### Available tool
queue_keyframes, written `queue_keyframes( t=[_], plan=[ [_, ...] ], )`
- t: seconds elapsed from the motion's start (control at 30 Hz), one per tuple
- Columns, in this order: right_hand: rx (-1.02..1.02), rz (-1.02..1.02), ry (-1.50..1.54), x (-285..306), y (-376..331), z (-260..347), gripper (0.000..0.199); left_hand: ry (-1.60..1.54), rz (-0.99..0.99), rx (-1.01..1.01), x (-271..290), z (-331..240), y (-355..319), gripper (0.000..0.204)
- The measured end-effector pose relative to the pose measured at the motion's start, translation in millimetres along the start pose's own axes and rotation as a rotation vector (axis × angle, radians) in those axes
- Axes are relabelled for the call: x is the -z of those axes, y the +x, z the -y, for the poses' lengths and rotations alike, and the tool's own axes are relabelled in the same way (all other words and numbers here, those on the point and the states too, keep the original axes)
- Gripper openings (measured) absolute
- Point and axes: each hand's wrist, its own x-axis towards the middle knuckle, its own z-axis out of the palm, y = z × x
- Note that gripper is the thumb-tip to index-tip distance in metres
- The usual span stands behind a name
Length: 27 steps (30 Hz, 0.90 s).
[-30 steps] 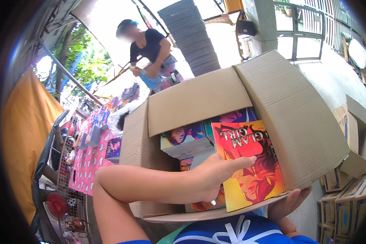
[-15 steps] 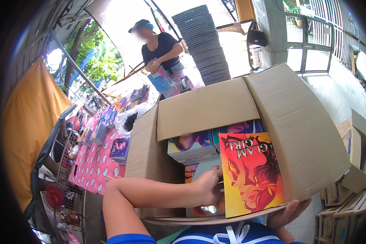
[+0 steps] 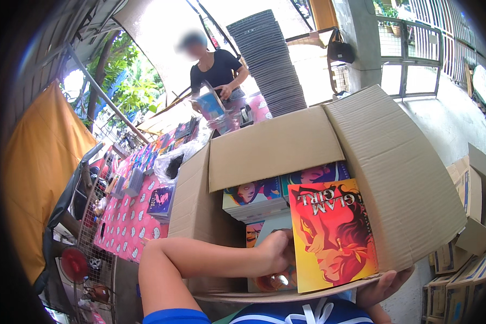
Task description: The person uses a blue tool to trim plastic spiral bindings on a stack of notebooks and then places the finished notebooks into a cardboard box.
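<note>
An open cardboard box (image 3: 278,148) sits before me, its flaps spread. On top at its right lies a red and yellow notebook (image 3: 332,237) with a drawn face on its cover. My left hand (image 3: 276,252) reaches inside and is curled at that notebook's left edge; its fingertips are hidden behind the cover. My right hand (image 3: 384,286) grips the box's near right rim, thumb uppermost. Farther back in the box are a stack of notebooks with a face on the cover (image 3: 254,200) and a purple and teal notebook (image 3: 318,174).
Beyond the box, a person (image 3: 213,78) handles a blue notebook beside a tall stack of dark notebooks (image 3: 270,65). Left stands a pink-covered table (image 3: 127,224) with notebook piles and clear plastic. Folded cartons (image 3: 459,275) lie right. A red fan (image 3: 74,263) is lower left.
The red and yellow notebook and my left hand have shifted slightly left. The person across has moved their hands apart and tilted up the blue notebook. My right hand stays on the rim.
</note>
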Motion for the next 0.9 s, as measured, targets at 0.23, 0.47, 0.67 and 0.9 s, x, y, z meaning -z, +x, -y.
queue_keyframes(
  t=[0.23, 0.47, 0.67, 0.9],
  plan=[
    [0.043, -0.030, 0.082, -12, 4, 1, 0.057, 0.113, 0.011, -0.114, 0, -1, 0, 0.040],
    [0.054, 0.017, -0.008, -13, 12, 9, 0.059, 0.169, -0.072, -0.096, -17, -8, -33, 0.057],
    [0.012, 0.050, -0.082, -15, 13, 17, 0.058, 0.228, 0.117, -0.044, -43, -7, -29, 0.056],
    [-0.009, -0.032, -0.264, -12, 1, 14, 0.060, 0.486, -0.021, -0.147, -41, -19, -54, 0.045]
  ],
)
